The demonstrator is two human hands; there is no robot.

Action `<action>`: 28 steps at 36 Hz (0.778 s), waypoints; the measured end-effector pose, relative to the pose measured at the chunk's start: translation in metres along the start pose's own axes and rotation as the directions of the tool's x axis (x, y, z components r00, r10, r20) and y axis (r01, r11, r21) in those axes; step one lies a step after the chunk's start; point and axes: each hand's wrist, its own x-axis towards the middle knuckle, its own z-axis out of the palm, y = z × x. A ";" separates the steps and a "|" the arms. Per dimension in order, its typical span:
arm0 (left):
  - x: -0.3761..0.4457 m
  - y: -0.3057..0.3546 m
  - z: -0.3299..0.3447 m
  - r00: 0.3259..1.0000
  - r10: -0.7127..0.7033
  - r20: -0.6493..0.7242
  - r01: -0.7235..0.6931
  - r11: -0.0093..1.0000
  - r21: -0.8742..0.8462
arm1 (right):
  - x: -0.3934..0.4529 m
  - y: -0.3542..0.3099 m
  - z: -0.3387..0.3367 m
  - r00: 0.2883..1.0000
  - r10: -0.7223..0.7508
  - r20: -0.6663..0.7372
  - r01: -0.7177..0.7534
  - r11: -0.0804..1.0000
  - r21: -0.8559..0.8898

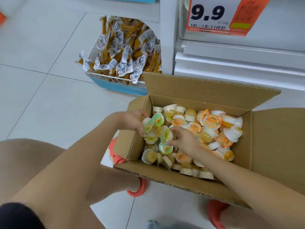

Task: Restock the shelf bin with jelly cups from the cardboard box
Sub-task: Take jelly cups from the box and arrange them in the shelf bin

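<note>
Head view: both hands down in the open cardboard box (198, 96) on the floor. Left hand (133, 121) and right hand (182, 139) curled round green-lidded jelly cups (158, 119). Could drop cups if overfilled. Cups jumbled, facing all ways; box running left-near to right-far.

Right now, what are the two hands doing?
Left hand: gripping green-lidded jelly cups.
Right hand: fingers curled among the cups; grip cannot be told.

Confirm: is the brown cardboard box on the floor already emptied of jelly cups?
No, the brown cardboard box holds a heap of orange-lidded and green-lidded jelly cups, with both hands reaching in.
</note>
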 end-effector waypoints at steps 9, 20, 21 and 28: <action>-0.089 0.080 -0.003 0.934 0.336 0.124 -0.299 0.922 -0.245 | -0.076 -0.111 -0.130 0.961 -0.275 0.001 0.275 0.960 0.046; -0.148 0.133 0.066 0.765 0.640 -0.077 -0.498 0.512 -0.700 | -0.145 -0.164 -0.187 0.837 -0.534 -0.119 0.533 0.845 -0.045; -0.150 0.136 0.066 0.763 0.641 -0.086 -0.507 0.509 -0.695 | -0.146 -0.166 -0.189 0.828 -0.548 -0.118 0.544 0.836 -0.066; -0.148 0.149 0.057 0.753 0.641 -0.147 -0.548 0.487 -0.680 | -0.144 -0.169 -0.201 0.831 -0.551 -0.082 0.557 0.820 0.133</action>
